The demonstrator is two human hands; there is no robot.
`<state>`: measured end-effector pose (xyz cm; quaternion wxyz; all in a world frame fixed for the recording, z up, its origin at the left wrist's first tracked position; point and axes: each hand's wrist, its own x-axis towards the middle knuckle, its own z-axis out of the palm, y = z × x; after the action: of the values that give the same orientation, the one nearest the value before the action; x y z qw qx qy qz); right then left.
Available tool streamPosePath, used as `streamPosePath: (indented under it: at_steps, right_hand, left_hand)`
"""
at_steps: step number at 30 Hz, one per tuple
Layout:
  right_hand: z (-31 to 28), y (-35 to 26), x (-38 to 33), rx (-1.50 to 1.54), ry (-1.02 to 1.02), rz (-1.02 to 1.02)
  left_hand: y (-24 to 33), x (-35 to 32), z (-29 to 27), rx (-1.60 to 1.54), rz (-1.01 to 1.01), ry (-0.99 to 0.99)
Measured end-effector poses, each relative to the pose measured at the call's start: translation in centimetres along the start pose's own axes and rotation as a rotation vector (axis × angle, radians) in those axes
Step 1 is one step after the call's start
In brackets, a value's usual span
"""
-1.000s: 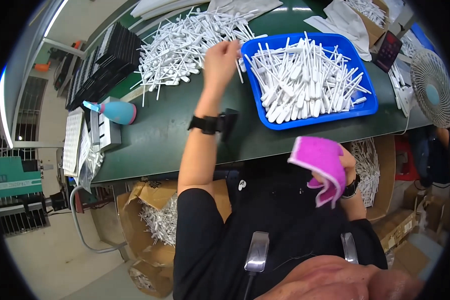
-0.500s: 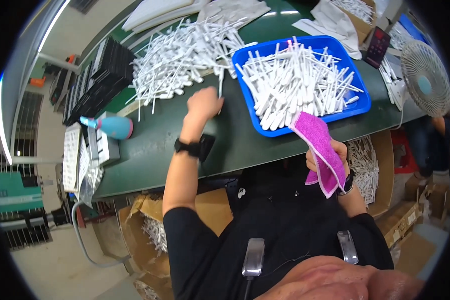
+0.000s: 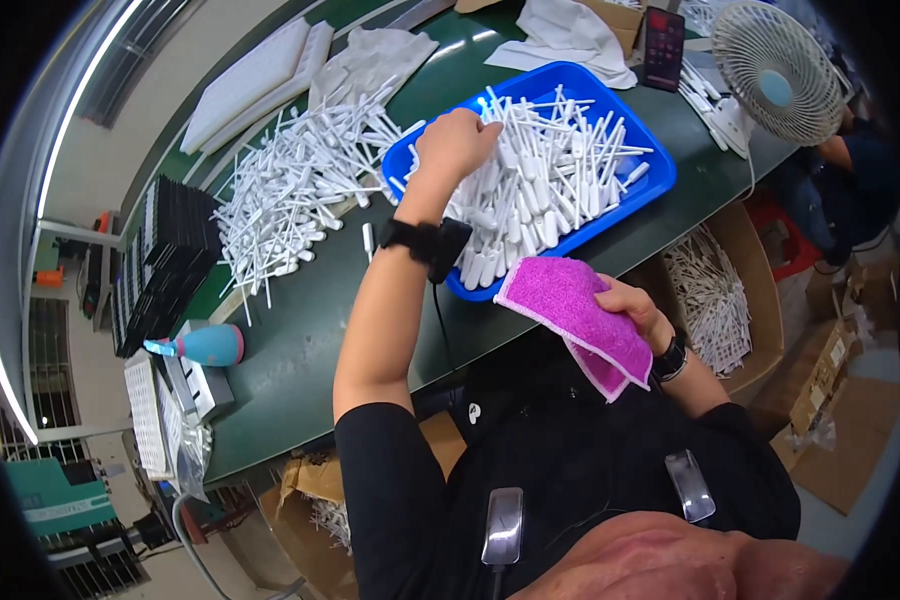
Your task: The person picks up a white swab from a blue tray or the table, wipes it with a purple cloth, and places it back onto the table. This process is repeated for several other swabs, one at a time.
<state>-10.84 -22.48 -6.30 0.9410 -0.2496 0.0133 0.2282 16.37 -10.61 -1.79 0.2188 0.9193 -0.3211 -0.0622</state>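
My left hand [image 3: 455, 145] is over the left part of a blue tray [image 3: 658, 180]. Its fingers curl down among white plastic sticks [image 3: 535, 180] with wide, flat ends, which heap the tray. The fingertips are turned away, so whatever they pinch is hidden. My right hand [image 3: 642, 308] grips a magenta cloth [image 3: 575, 300] with a pale stitched edge, thumb on top, just in front of the tray's near rim. One loose white stick [image 3: 368, 240] lies on the green table [image 3: 305, 345] beside my left forearm.
A loose heap of white sticks [image 3: 290, 190] lies left of the tray. Black stacked trays [image 3: 165, 255] and a blue spray bottle [image 3: 210, 345] stand farther left. A fan [image 3: 775, 85] and a phone [image 3: 663, 50] are at the right. An open carton [image 3: 710, 300] of sticks sits below the table edge.
My left hand has moved right, from the table beside the heap to over the tray. My right hand still holds the cloth, now spread wider. The whole view has turned and shifted.
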Motion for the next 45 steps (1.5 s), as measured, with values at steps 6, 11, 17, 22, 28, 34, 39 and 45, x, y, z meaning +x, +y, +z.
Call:
streamPosePath:
  at_steps: [6,11,17,22,28,34,39,45]
  right_hand:
    - [-1.5,-0.8,-2.4,0.040,0.034,-0.092]
    - [-1.6,-0.8,-1.9,0.073,0.035,-0.082]
    - [-1.2,-0.7,-0.6,0.101,0.002,-0.008]
    - [-1.4,-0.7,-0.9,0.110,0.038,-0.027]
    - [-1.4,-0.7,-0.9,0.104,0.097,-0.012]
    - [-1.2,-0.5,-1.2,0.149,0.098,-0.024]
    - [-1.0,-0.5,-2.1,0.159,0.085,-0.041]
    - [-0.7,-0.3,-2.6,0.172,0.061,-0.022]
  left_hand:
    - [0.1,1.4,1.3,-0.012,-0.058,-0.257]
    - [0.6,-1.0,0.0,-0.388,-0.110,0.000]
    - [0.3,-2.0,-0.3,-0.686,-0.234,-0.119]
    - [-0.3,-3.0,-1.0,-1.195,-0.273,-0.218]
    - [-0.1,-3.6,0.1,-1.397,-0.212,-0.186]
    - [2.1,-3.7,1.0,-1.398,-0.182,-0.120]
    - [4.8,-2.8,2.7,-1.438,-0.160,-0.165]
    - [6.9,-0.1,5.4,-1.421,-0.120,-0.255]
